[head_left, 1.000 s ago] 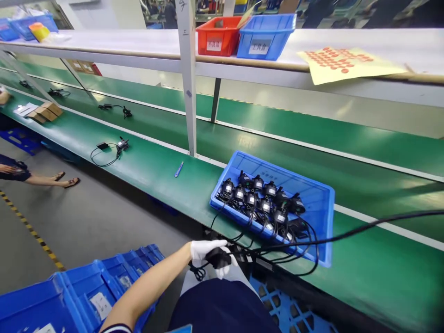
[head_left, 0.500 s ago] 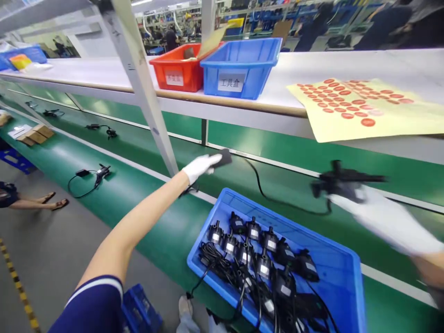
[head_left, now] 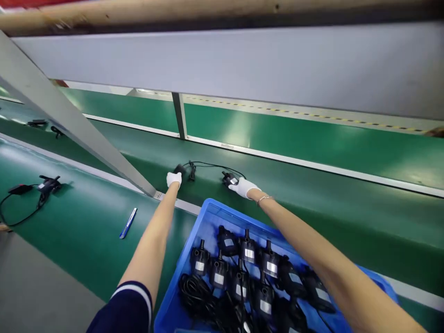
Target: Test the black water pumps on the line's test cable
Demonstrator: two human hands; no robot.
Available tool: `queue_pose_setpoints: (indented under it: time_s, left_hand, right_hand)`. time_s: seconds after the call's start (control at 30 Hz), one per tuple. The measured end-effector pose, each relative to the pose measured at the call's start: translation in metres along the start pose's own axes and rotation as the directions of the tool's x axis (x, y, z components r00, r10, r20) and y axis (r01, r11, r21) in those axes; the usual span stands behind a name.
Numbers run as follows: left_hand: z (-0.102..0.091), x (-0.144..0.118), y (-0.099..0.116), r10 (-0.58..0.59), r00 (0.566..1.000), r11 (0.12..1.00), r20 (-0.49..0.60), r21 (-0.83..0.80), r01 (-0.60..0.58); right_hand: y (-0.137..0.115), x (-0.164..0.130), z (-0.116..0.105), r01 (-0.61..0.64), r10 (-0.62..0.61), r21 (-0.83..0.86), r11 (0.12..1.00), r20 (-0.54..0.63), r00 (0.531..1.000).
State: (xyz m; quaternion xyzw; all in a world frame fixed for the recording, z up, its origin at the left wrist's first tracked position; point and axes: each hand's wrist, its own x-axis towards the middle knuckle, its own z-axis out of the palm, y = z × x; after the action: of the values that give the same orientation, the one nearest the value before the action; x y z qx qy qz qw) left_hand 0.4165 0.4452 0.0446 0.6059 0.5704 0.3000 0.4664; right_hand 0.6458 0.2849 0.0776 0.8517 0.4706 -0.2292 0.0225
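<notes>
My left hand [head_left: 174, 178], in a white glove, is closed on a small black adapter block [head_left: 179, 169] low over the green conveyor belt [head_left: 294, 189]. A little to the right, my gloved right hand [head_left: 244, 187] grips a small black pump [head_left: 229, 179] with a white label. A thin black cord [head_left: 215, 165] runs between the two pieces, with a bundled part beside my left hand. Below my hands stands a blue bin [head_left: 204, 217] with several black pumps [head_left: 249, 249] and coiled cables [head_left: 197, 296]. My right forearm crosses over its far edge.
A blue utility knife [head_left: 128, 223] lies on the near green surface, left of the bin. Farther left is another pump with its cord [head_left: 49, 185]. A slanted grey post [head_left: 86, 125] stands left of my hands, and a shelf edge [head_left: 222, 64] overhangs the belt.
My view has tipped downward toward the belt. The pump in my right hand has come down and left, closer to my left hand. Both hands keep hold of their pieces.
</notes>
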Motion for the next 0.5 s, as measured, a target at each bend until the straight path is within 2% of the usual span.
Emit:
queue_pose_setpoints:
  time_s: [0.1,0.17,0.23,0.3,0.37,0.4,0.43,0.5]
  left_hand:
    - [-0.010,-0.012,0.009,-0.065,0.985,0.992,-0.157,0.095,0.081]
    - [-0.018,-0.034,0.026,-0.023,0.983,0.993,-0.182,0.113,0.044]
    - [-0.027,-0.074,0.043,0.066,0.985,0.993,-0.162,0.110,-0.048]
    - [-0.034,-0.126,0.055,0.212,0.973,0.975,-0.097,0.082,-0.204]
    - [-0.039,-0.181,0.059,0.371,0.928,0.928,0.023,0.004,-0.371]
    - [-0.040,-0.205,0.057,0.411,0.907,0.912,0.092,-0.048,-0.408]
    - [-0.041,-0.226,0.053,0.402,0.901,0.915,0.161,-0.110,-0.388]
    - [-0.039,-0.256,0.041,0.276,0.920,0.952,0.278,-0.212,-0.221]
  right_hand:
    - [0.005,-0.045,-0.016,0.089,-0.090,-0.076,0.993,-0.005,0.996]
    - [0.000,-0.089,-0.014,0.211,-0.210,-0.114,0.971,0.020,0.977]
    - [-0.013,-0.129,0.003,0.310,-0.301,-0.139,0.940,0.086,0.950]
    - [-0.030,-0.152,0.029,0.332,-0.309,-0.165,0.929,0.148,0.939]
    - [-0.043,-0.156,0.053,0.324,-0.289,-0.182,0.928,0.194,0.938]
    - [-0.047,-0.153,0.061,0.324,-0.285,-0.182,0.928,0.209,0.935]
    - [-0.049,-0.149,0.067,0.329,-0.290,-0.177,0.927,0.217,0.932]
    - [-0.046,-0.145,0.069,0.345,-0.310,-0.164,0.924,0.207,0.928]
